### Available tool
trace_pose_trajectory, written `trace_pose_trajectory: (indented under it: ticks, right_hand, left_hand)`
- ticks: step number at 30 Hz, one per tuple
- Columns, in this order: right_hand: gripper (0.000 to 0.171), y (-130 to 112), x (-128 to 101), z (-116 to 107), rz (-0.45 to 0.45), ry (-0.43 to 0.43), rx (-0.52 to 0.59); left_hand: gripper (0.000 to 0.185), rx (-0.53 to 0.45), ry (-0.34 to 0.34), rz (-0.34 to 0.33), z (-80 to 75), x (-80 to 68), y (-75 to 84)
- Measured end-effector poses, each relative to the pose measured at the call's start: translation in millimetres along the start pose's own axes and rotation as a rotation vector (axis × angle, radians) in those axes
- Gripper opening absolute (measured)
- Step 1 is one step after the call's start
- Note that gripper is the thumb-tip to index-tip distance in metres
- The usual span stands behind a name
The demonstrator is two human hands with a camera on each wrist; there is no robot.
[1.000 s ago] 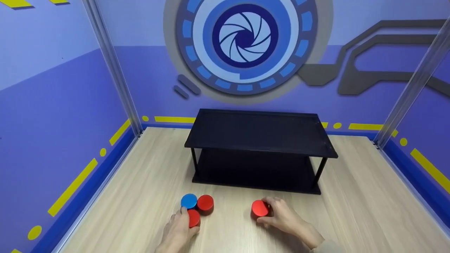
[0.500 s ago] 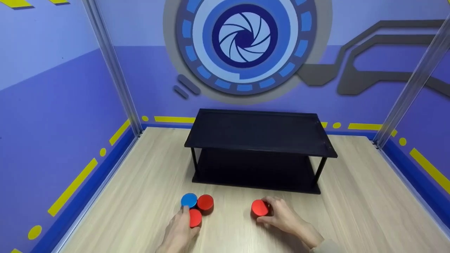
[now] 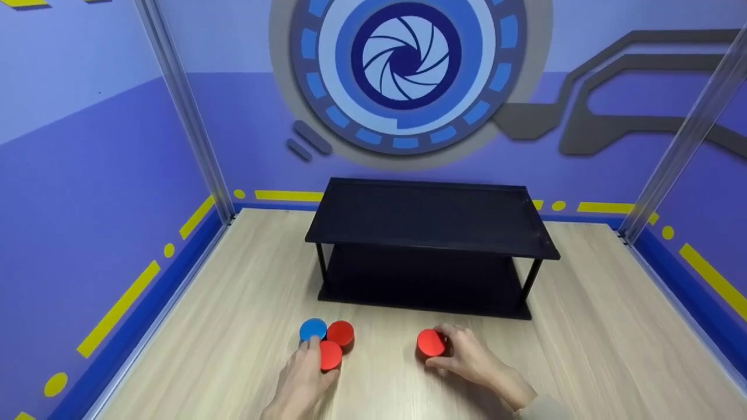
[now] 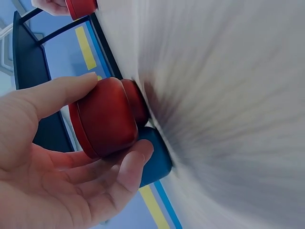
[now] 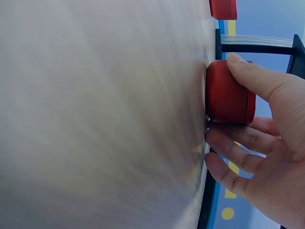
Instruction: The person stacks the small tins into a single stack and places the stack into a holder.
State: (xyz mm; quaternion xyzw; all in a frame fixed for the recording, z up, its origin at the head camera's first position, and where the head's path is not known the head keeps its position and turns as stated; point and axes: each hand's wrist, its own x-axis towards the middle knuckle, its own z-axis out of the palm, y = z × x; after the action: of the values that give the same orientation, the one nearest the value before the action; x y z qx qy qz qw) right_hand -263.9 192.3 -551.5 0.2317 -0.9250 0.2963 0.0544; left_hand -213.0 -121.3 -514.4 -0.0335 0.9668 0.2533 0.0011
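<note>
Both our hands are down on the near part of the wooden table (image 3: 245, 280), each clamped on a red puck. Our left hand (image 3: 300, 382) pinches the near red puck (image 3: 330, 354) by its rim, thumb on one side and fingers on the other, as the left wrist view shows; this puck sits touching a blue puck (image 3: 313, 329) and a second red puck (image 3: 340, 333), the three bunched together at near left. Our right hand (image 3: 467, 359) curls thumb and fingers round the lone red puck (image 3: 430, 343), well apart to the right. Beyond them, in the middle of the table, stands the black two-tier shelf (image 3: 432, 219). We judge these pucks to be rigid, light and smooth-sided, with flat tops and straight walls, so a pinch across the rim seems the sound hold; the glossy finish could slip under a loose grip, and lifting the left one may nudge its two neighbours. They look sturdy rather than fragile. We can read no brand, label or writing on the pucks, the shelf or the walls, which carry only graphic shapes.
</note>
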Motion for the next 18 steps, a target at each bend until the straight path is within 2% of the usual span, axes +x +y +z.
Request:
trace_pose_trajectory:
  ticks: [4, 18]
  right_hand:
    - [0.052, -0.9, 1.1, -1.4, -0.001, -0.003, 0.019]
    - [0.052, -1.3, 0.0, 0.1, 0.002, 0.001, 0.000]
  left_hand:
    - [0.058, 0.002, 0.068, 0.055, -0.7, -0.8, 3.8]
    - [0.062, 0.011, 0.114, 0.149, -3.7, -2.0, 17.0]
